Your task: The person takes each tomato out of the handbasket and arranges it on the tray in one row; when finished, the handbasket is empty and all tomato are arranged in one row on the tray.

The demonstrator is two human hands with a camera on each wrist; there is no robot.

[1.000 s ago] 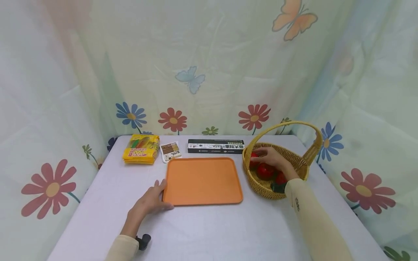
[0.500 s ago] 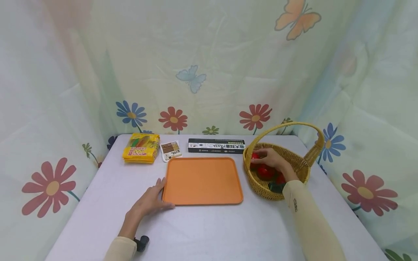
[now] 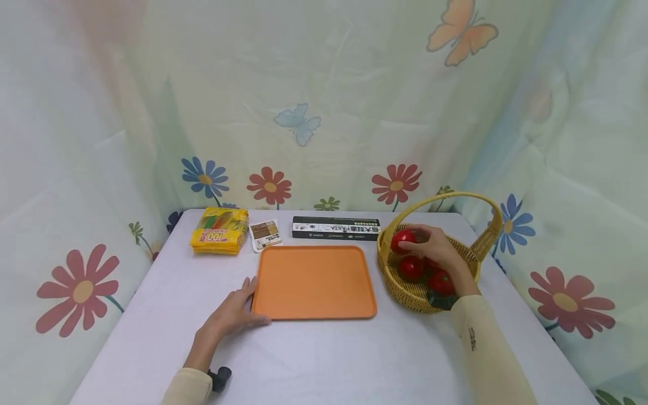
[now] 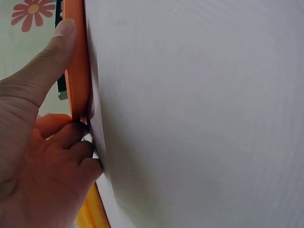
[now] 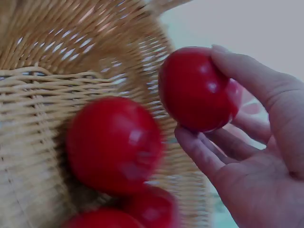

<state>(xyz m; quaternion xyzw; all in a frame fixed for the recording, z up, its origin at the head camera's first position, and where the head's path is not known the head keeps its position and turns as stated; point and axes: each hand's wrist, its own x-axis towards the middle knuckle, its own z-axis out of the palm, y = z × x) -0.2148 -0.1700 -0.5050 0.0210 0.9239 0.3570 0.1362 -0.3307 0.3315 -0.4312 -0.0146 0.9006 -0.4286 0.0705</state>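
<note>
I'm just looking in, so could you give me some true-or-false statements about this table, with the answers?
1. The right hand holds a red fruit. True.
2. The left hand is inside the basket. False: the left hand touches the tray.
3. More red fruits lie in the basket. True.
4. The yellow packet is right of the tray. False: the yellow packet is on its left.
5. The black box lies beyond the tray. True.
</note>
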